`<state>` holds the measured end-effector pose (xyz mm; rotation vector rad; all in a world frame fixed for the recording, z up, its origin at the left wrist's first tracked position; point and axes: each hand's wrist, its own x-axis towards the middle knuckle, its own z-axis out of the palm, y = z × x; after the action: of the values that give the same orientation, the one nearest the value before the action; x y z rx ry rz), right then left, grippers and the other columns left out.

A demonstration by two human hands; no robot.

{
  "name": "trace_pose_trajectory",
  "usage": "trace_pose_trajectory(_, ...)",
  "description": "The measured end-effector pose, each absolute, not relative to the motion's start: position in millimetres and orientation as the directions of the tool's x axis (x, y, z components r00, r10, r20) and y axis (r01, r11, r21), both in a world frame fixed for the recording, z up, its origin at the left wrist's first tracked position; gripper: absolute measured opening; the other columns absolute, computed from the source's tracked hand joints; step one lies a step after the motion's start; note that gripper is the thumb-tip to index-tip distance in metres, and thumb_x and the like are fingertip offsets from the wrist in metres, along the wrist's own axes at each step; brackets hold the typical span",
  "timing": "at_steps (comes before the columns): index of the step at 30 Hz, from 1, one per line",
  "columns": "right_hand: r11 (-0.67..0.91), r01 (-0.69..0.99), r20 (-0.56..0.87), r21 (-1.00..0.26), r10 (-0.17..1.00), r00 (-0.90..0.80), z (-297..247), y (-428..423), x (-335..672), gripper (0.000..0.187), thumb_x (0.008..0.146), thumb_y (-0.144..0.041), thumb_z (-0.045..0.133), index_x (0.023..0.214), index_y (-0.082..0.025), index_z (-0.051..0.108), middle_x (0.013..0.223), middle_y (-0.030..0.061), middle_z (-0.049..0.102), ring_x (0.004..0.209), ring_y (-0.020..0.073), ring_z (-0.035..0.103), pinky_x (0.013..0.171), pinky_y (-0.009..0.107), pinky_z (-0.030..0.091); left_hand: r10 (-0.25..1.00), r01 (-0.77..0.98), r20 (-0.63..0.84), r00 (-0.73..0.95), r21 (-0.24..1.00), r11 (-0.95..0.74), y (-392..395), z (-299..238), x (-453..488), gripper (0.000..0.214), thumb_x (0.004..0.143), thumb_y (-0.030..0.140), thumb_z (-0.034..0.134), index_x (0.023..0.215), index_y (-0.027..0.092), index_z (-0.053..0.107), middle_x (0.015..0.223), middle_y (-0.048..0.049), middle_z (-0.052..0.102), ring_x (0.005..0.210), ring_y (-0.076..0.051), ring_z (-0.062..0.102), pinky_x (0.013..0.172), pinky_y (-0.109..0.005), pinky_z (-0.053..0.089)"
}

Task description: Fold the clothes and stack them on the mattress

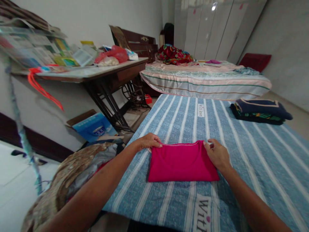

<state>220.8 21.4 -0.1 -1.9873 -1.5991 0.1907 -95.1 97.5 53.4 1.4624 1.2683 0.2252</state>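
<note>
A folded magenta garment (182, 162) lies flat on a blue-and-white striped bedsheet (253, 154). My left hand (148, 141) pinches the garment's far left corner. At the far right corner my right hand (217, 154) rests on the cloth, fingers curled over its top edge. Both forearms reach in from the bottom of the view.
A stack of folded dark clothes (260, 111) sits at the sheet's far right. A heap of unfolded brown and grey clothes (72, 174) lies to my left. A cluttered sewing table (96, 72) stands left, a second bed (205, 79) behind, and a blue box (94, 127) on the floor.
</note>
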Motion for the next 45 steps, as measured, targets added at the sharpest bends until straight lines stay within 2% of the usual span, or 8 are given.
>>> trace_pose_trajectory(4,0.177,0.896,0.473,-0.407,0.88,0.042,19,-6,189,0.03,0.088,-0.035,0.04,0.091,-0.017,0.063,0.093,0.0116,0.065,0.088,0.0241,0.059,0.081,0.035,0.041,0.794,0.555,-0.469,0.386,0.806,0.207,95,50,-97,0.04,0.052,0.044,0.074,0.076,0.012,0.066,0.055,0.0016,0.057,0.049,-0.011,0.051,0.044,-0.02,0.04)
trace_pose_trajectory(8,0.405,0.715,0.354,-0.569,0.906,-0.232,40,-14,133,0.019,0.087,-0.027,0.043,0.082,-0.021,0.061,0.083,0.0048,0.066,0.078,0.0178,0.06,0.072,0.028,0.042,0.801,0.529,-0.458,0.385,0.821,0.215,93,47,-97,0.042,0.052,0.044,0.075,0.077,0.012,0.065,0.056,0.0015,0.058,0.05,-0.011,0.052,0.044,-0.02,0.04)
trace_pose_trajectory(12,0.316,0.744,0.106,-0.588,0.943,-0.317,51,1,82,0.013,0.083,-0.026,0.049,0.081,-0.022,0.061,0.076,0.0025,0.067,0.07,0.0175,0.06,0.061,0.026,0.036,0.83,0.552,-0.441,0.342,0.809,0.202,92,49,-97,0.038,0.054,0.043,0.072,0.076,0.012,0.064,0.053,0.0031,0.055,0.048,-0.011,0.05,0.044,-0.02,0.04)
trace_pose_trajectory(18,0.223,0.827,-0.029,-0.516,0.96,-0.278,47,21,57,0.016,0.082,-0.028,0.052,0.092,-0.023,0.063,0.085,0.0051,0.069,0.079,0.0203,0.062,0.064,0.027,0.036,0.902,0.541,-0.352,0.249,0.823,0.172,81,57,-119,0.031,0.058,0.038,0.068,0.074,0.014,0.062,0.058,0.0014,0.059,0.059,-0.014,0.057,0.047,-0.021,0.044)
trace_pose_trajectory(28,0.238,0.813,-0.02,-0.531,0.956,-0.293,44,50,46,0.027,0.079,-0.023,0.051,0.101,-0.022,0.067,0.099,0.0077,0.069,0.095,0.0225,0.061,0.073,0.027,0.042,0.9,0.449,-0.388,0.198,0.852,0.268,59,49,-117,0.02,0.061,0.023,0.061,0.078,0.014,0.06,0.052,0.0032,0.056,0.047,-0.01,0.054,0.043,-0.018,0.039)
trace_pose_trajectory(31,0.189,0.803,-0.032,-0.565,0.968,-0.25,42,55,41,0.024,0.077,-0.026,0.054,0.096,-0.021,0.068,0.093,0.0076,0.07,0.091,0.0228,0.062,0.071,0.027,0.042,0.912,0.44,-0.375,0.165,0.856,0.272,61,47,-114,0.012,0.061,0.019,0.059,0.071,0.014,0.059,0.047,0.0047,0.053,0.043,-0.008,0.049,0.041,-0.017,0.036)
trace_pose_trajectory(38,0.115,0.711,-0.037,-0.694,0.98,-0.195,30,63,40,0.027,0.068,-0.011,0.055,0.09,-0.02,0.069,0.075,0.002,0.069,0.073,0.0173,0.063,0.064,0.024,0.043,0.933,0.42,-0.331,0.139,0.873,0.247,65,50,-109,0.005,0.06,0.016,0.058,0.064,0.015,0.055,0.047,0.0054,0.052,0.044,-0.007,0.05,0.041,-0.016,0.036)
trace_pose_trajectory(45,0.077,0.662,-0.039,-0.746,0.987,-0.158,19,64,43,0.027,0.069,-0.01,0.052,0.09,-0.018,0.066,0.064,-0.0001,0.065,0.062,0.0154,0.062,0.057,0.022,0.042,0.943,0.413,-0.3,0.142,0.884,0.219,68,48,-103,0.011,0.06,0.008,0.053,0.067,0.016,0.051,0.044,0.0065,0.051,0.042,-0.008,0.05,0.04,-0.016,0.036)
